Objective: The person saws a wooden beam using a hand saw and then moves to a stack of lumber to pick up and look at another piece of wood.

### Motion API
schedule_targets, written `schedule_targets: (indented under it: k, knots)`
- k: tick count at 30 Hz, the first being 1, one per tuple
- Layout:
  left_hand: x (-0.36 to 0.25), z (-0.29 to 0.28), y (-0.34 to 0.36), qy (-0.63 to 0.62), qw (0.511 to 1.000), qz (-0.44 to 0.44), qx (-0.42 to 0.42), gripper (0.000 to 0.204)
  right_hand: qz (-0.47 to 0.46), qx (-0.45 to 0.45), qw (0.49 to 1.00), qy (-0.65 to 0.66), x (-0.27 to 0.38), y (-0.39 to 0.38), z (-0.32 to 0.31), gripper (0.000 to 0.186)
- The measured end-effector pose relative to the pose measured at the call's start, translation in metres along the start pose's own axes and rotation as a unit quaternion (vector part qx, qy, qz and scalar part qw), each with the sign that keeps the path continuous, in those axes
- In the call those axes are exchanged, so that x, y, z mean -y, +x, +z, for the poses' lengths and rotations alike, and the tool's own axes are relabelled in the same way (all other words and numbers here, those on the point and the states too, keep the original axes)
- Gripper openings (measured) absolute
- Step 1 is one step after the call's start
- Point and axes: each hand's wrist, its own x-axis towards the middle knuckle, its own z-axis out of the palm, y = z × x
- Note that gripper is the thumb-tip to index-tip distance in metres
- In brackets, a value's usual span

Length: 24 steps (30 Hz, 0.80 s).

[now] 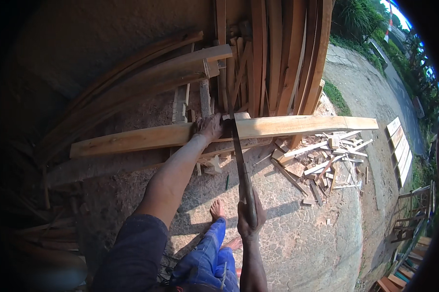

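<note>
A long pale wooden beam (pixel 297 125) lies crosswise in front of me, lit by the sun on its right part and shaded toward the left. My left hand (pixel 210 128) grips it near the middle, just left of a handsaw (pixel 239 155). The saw's handle is in my right hand (pixel 252 215), with the fingers wrapped round it. Its narrow dark blade runs away from me across the beam, beside a small wood block (pixel 242 116) at the far edge. How deep the teeth sit in the wood cannot be made out.
Tall boards (pixel 290 58) lean upright behind the beam. Thick planks (pixel 156 73) stretch across the shaded left. Offcuts (pixel 326 165) lie heaped on the sawdust-strewn ground at right, with pale boards (pixel 399 151) beyond. My bare foot (pixel 218 209) stands below the beam, near a thin green stick (pixel 227 182).
</note>
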Motion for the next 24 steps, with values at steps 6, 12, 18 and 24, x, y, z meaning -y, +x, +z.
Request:
schedule_targets:
  k: [6, 12, 18, 24]
  knots:
    - [-0.008, -0.001, 0.005, 0.007, 1.000, -0.025, 0.016, 0.025, -0.031, -0.007, 0.999, -0.032, -0.011, -0.023, -0.010, 0.046]
    - [-0.017, -0.013, 0.001, -0.028, 0.998, -0.039, 0.031, 0.025, 0.017, -0.003, 1.000, -0.004, -0.006, -0.023, -0.018, 0.049]
    - [-0.016, -0.007, 0.003, -0.005, 1.000, -0.023, 0.021, 0.026, -0.013, -0.032, 0.999, -0.009, -0.023, -0.002, 0.012, 0.048]
    - [-0.025, -0.015, 0.000, 0.036, 0.999, -0.010, 0.012, 0.033, -0.004, -0.062, 0.990, 0.127, 0.002, -0.035, -0.021, 0.053]
